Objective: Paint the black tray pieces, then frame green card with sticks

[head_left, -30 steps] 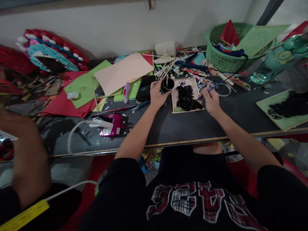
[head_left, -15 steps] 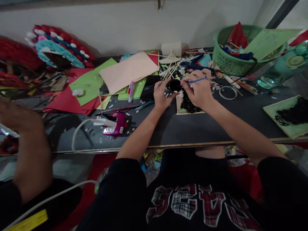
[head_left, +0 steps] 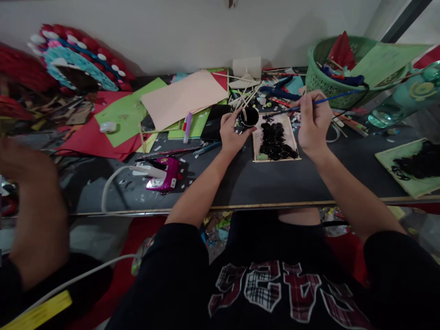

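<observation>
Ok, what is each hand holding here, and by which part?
The left hand holds the dark cup by its outer side; the right hand holds the blue brush partway along its handle.

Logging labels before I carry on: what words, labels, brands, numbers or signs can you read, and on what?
No text reads with certainty.
Black cloth shirt: large plaid characters, upside down and distorted; not readable.
Translucent green plastic bottle: round yellow emblem; no letters legible.
Flat yellow strip, lower left: any print too blurred.
Shiny purple plastic device: any markings too small.
</observation>
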Tool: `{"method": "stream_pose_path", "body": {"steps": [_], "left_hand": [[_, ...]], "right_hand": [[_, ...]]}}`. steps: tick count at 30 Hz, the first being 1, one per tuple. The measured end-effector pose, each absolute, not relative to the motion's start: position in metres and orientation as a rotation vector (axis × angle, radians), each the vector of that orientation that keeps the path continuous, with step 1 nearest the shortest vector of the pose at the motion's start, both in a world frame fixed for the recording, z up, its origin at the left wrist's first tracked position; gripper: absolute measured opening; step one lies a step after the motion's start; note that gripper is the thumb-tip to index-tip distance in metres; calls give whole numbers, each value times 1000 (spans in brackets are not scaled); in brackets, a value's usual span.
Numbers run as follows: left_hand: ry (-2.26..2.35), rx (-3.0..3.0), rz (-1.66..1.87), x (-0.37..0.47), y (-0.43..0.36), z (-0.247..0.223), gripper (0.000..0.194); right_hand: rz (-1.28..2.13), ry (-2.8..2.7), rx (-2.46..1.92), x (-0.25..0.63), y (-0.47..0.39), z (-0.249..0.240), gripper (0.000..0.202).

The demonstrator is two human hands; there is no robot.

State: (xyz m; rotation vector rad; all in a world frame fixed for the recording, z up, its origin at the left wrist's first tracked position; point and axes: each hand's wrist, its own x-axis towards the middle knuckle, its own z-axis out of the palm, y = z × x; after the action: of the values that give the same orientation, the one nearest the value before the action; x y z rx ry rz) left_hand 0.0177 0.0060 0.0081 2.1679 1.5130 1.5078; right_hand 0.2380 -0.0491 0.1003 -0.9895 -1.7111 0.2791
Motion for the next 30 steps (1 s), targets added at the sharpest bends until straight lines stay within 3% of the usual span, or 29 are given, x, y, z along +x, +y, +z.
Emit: {"method": "stream_pose_path", "body": {"steps": [19, 30], "left_hand": [[1632, 2048, 1576, 12, 19, -3, 78], [1637, 1998, 1586, 13, 19, -3, 79]], "right_hand": [[619, -1946, -1227, 213, -46, 58, 38], [509, -2019, -1292, 216, -48, 59, 38]]}}
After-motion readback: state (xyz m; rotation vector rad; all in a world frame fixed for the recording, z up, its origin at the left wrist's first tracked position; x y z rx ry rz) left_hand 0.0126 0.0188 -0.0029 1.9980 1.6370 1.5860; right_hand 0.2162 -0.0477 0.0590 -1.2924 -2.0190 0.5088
